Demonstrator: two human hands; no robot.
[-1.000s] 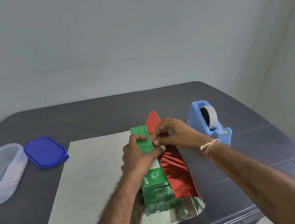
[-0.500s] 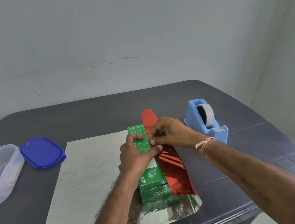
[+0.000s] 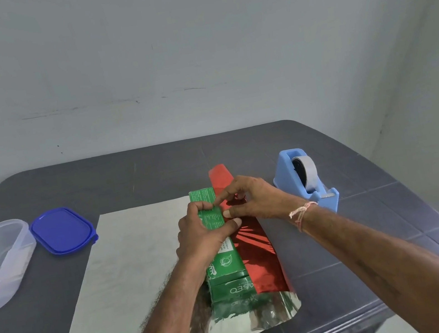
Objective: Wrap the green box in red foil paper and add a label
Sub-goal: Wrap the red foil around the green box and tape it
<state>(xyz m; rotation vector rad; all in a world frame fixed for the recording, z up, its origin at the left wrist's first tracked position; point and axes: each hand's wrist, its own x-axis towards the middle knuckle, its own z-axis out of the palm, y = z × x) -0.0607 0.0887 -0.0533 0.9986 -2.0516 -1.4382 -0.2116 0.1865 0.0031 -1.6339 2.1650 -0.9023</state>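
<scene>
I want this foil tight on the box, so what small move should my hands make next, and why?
Probably pin the red foil edge on the green box with the left hand alone, freeing the right hand for the tape dispenser: both hands hold that edge, which looks untaped.

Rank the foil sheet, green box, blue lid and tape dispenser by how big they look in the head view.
1. foil sheet, by far the largest.
2. green box, long and narrow, partly covered.
3. blue lid and tape dispenser look about alike, so I would not rank them.
</scene>
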